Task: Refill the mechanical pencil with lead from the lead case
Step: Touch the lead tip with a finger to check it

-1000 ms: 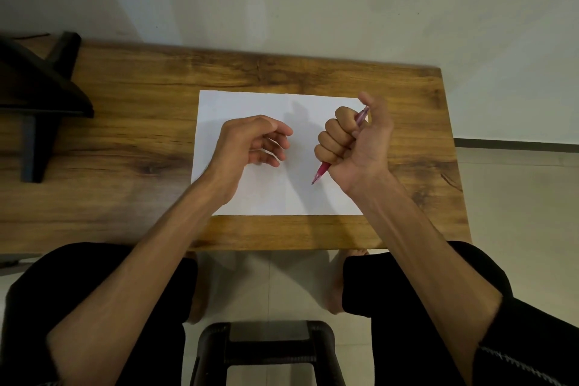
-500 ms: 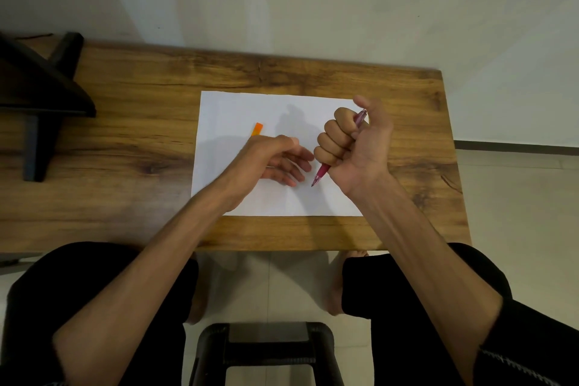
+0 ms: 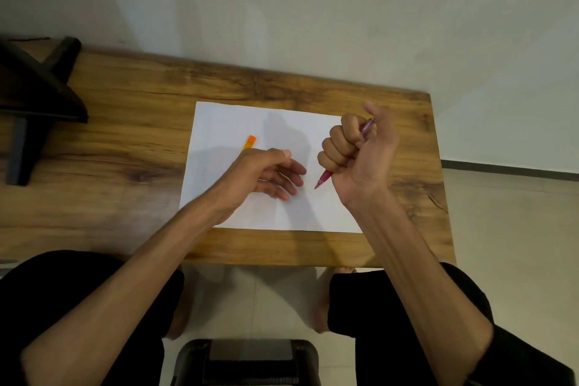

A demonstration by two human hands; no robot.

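My right hand (image 3: pixel 354 153) is fisted around a red mechanical pencil (image 3: pixel 324 179), tip pointing down-left over the white paper (image 3: pixel 219 122), thumb raised above its top end. My left hand (image 3: pixel 266 172) hovers low over the paper with fingers spread and nothing in it, a short gap from the pencil tip. An orange lead case (image 3: pixel 249 142) lies on the paper just behind my left hand, partly hidden by it.
The wooden table (image 3: pixel 125 141) carries a black stand (image 3: pixel 34 97) at its far left. A pale wall rises behind the table. My knees and a dark stool (image 3: pixel 247 360) are below the near edge.
My left hand has opened from a loose fist and shifted right and nearer, uncovering the orange lead case on the paper. The right hand kept its grip on the pencil.
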